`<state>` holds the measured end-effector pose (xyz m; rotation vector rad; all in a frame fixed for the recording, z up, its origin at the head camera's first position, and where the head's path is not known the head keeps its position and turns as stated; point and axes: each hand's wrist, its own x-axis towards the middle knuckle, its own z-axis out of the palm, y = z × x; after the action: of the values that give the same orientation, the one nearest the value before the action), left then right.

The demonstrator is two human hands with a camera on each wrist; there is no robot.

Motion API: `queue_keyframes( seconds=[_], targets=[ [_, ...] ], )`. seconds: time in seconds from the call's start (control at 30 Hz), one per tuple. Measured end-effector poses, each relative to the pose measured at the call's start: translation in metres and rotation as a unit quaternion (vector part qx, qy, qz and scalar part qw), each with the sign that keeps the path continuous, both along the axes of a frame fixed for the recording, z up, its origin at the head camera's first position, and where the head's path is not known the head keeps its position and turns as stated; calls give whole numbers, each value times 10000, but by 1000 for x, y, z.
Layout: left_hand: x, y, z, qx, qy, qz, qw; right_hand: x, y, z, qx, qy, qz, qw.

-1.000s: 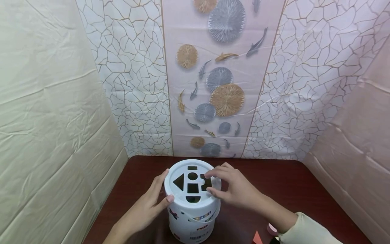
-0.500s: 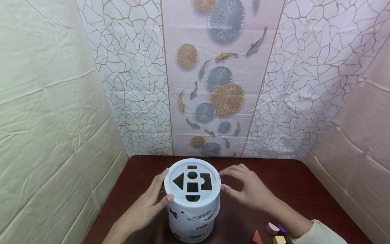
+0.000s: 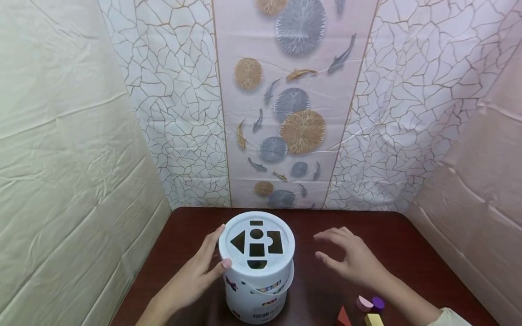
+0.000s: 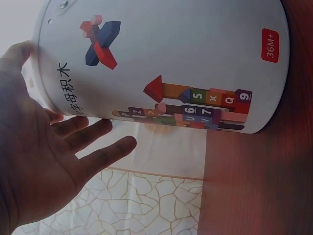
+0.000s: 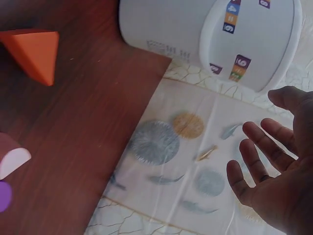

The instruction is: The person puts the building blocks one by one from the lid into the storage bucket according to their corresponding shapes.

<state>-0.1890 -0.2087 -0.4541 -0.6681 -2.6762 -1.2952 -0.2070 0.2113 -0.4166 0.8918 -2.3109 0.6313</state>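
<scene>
A white bucket [image 3: 246, 299] stands upright on the table, with a handle and printed pictures of blocks. Its lid [image 3: 238, 266] has cut-out holes: a triangle, a circle, a square, a notched shape and others. My left hand [image 3: 197, 274] rests against the bucket's left side, thumb at the near rim and fingers reaching toward the far side; the left wrist view shows those fingers [image 4: 105, 154] fairly straight. To the right of the bucket, my right hand [image 3: 352, 258] hovers apart from it with fingers spread and nothing between them.
At the front right of the dark red table [image 3: 412, 253] lie a red triangular block [image 3: 343, 317], a pink half-round block [image 3: 364, 304], a purple round block [image 3: 378, 303] and a yellow block [image 3: 373, 320]. A patterned cloth [image 3: 187, 136] hangs behind; pale padded walls flank both sides.
My right hand has drawn back from above the lid's notched hole, moving right and away from the bucket. More blocks now show beside that forearm. My left hand has stayed against the bucket.
</scene>
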Motion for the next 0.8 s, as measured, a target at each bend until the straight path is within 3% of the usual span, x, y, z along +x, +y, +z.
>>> queue_keyframes(
  seconds=[0.37, 0.8],
  targets=[
    [1, -1, -3, 25, 142, -58, 9999, 8, 26, -19, 89, 38, -361, 9993],
    [-1, -1, -1, -13, 31, -50, 10000, 12, 62, -41, 260, -179, -964, 9948]
  ],
)
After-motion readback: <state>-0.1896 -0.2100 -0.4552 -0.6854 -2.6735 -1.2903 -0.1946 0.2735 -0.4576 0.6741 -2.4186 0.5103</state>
